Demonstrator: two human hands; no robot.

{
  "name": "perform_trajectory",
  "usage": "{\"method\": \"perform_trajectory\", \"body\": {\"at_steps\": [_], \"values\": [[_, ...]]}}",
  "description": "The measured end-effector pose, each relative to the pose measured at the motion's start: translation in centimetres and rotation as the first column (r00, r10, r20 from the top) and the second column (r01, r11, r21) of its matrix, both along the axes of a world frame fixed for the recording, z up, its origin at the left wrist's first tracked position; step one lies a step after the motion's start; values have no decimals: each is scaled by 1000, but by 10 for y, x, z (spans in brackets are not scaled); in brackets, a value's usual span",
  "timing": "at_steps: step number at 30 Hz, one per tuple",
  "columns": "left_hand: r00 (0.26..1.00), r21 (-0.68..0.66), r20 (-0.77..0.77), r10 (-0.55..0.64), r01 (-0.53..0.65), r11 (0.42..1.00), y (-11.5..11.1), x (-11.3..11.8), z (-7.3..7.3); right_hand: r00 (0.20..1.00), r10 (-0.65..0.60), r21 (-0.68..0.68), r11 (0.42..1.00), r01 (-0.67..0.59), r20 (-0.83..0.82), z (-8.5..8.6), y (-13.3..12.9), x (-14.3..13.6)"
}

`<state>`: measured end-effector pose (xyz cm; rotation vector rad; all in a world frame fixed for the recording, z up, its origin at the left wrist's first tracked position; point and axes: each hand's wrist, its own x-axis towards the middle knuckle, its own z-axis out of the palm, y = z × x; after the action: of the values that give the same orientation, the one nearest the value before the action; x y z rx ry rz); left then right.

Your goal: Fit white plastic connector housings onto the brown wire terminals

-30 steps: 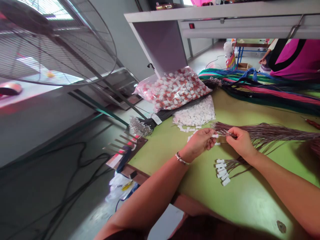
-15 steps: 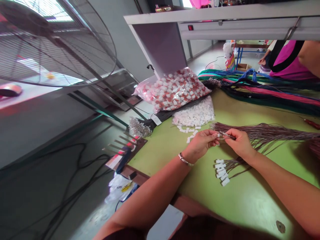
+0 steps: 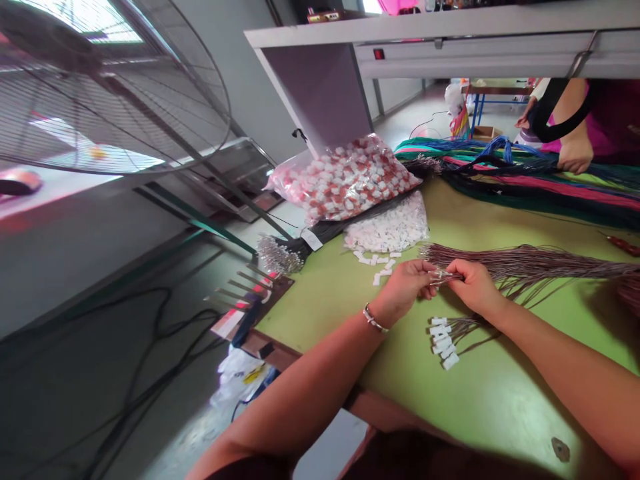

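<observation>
My left hand [image 3: 407,288] is closed, its thumb and fingers pinched at the silvery metal ends of several thin wires [image 3: 443,275]. Whether a small white piece is also in those fingertips is hidden. My right hand [image 3: 474,285] grips the same brown wires just behind their metal ends. Below the hands lies a small group of wires with white plastic connectors [image 3: 443,341] on their ends. A long bundle of brown wires [image 3: 540,261] stretches to the right behind my right hand. Loose white connectors [image 3: 383,273] lie beyond my left hand.
Behind stand a bag of white connectors [image 3: 390,227] and a bag of white-and-orange pieces [image 3: 350,180]. Coloured wire bundles [image 3: 525,175] and a co-worker's hand [image 3: 576,155] are at the back right. A metal-pronged holder [image 3: 250,290] sits at the left table edge; a fan [image 3: 115,87] is beyond.
The metal wire ends now show more plainly between my hands; the white piece at my left fingertips no longer shows clearly. A co-worker's hand has come down onto the coloured wires.
</observation>
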<state>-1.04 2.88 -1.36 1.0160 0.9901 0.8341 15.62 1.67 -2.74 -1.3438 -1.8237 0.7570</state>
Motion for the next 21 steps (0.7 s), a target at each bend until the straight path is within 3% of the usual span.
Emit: {"method": "perform_trajectory", "body": {"at_steps": [4, 9, 21], "values": [[995, -74, 86, -56, 63, 995, -1, 0, 0, 997, 57, -49, 997, -59, -43, 3, 1, 1], [986, -120, 166, -32, 53, 991, 1, -1, -1, 990, -13, -84, 996, 1, -142, 11, 2, 2], [983, -158, 180, -29, 58, 986, 2, -3, -1, 989, -135, -74, 989, 130, -58, 9, 0, -4]]}}
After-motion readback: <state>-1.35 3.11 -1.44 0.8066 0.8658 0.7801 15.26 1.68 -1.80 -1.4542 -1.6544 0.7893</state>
